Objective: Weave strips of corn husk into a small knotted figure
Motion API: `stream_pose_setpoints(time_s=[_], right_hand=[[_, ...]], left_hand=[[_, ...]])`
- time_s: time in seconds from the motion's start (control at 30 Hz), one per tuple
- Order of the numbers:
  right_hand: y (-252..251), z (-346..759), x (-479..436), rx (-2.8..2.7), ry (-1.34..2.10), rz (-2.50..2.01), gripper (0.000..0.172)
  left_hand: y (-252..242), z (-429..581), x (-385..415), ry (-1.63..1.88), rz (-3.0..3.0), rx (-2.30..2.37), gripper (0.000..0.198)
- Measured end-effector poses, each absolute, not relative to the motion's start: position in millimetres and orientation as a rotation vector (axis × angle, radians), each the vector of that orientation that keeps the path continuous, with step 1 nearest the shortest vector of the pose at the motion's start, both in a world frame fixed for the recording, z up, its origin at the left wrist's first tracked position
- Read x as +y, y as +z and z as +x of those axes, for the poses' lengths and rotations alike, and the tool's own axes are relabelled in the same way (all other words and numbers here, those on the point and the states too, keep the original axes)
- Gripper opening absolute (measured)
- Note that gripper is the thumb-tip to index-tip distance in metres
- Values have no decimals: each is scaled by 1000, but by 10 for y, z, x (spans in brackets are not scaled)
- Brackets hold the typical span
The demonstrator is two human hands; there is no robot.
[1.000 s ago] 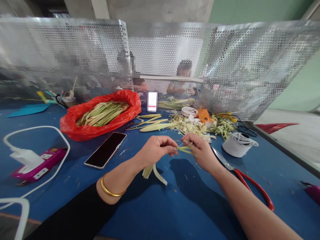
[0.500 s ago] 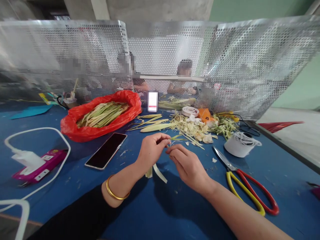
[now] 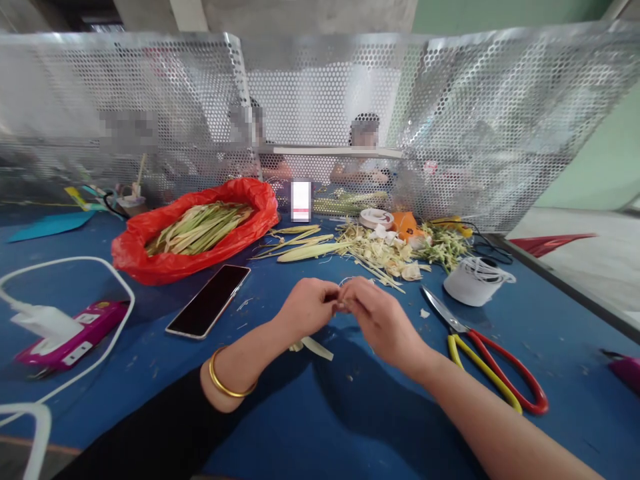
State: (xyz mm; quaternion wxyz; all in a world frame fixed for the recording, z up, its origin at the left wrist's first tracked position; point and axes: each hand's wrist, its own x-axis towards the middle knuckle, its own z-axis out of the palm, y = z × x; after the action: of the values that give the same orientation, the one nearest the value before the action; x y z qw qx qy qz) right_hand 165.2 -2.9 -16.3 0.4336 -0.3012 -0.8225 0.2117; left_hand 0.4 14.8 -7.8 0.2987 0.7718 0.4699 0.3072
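My left hand [image 3: 307, 309] and my right hand [image 3: 383, 320] meet fingertip to fingertip just above the blue table [image 3: 320, 413]. Both are closed in a pinch on a small piece of pale leaf strip [image 3: 314, 346], whose loose ends hang below my left hand. A thin white thread loops up between the fingertips. A gold bangle [image 3: 223, 383] sits on my left wrist. Red and yellow scissors [image 3: 483, 357] lie right of my right hand.
A red bag of green leaf strips [image 3: 197, 230] lies at the back left, a phone [image 3: 209, 300] in front of it. Leaf scraps [image 3: 385, 250], a white thread spool [image 3: 473, 280], a pink power strip [image 3: 67, 330] and a perforated metal screen [image 3: 320, 120] surround the spot. People sit behind the screen.
My right hand has come left from the scrap pile to meet my left hand, uncovering the scissors. The hanging strip ends have dropped closer to the table.
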Motion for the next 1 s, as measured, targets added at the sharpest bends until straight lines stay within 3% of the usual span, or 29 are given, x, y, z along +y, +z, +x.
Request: stream_pose_setpoints(time_s=[0.17,0.27,0.57,0.7,1.0], right_hand=[[-38,1888,164,-1851,700,-913,23],[-82,1953,263,-1809,763,-1020,22],[-217,1794,159,-2048,597,-1022,21],[-159,1712,23,-2100,383,-872,20],[-194,1623,-33,-2108,511,-736,21]], left_hand=[[49,0,83,651,1707,936,14],[87,28,55,778,1448,871,6],[-10,34,190,1204,927,992,16],[-50,45,210,1278,969,1028,13],[-124,77,145,1219,1567,1330,12]])
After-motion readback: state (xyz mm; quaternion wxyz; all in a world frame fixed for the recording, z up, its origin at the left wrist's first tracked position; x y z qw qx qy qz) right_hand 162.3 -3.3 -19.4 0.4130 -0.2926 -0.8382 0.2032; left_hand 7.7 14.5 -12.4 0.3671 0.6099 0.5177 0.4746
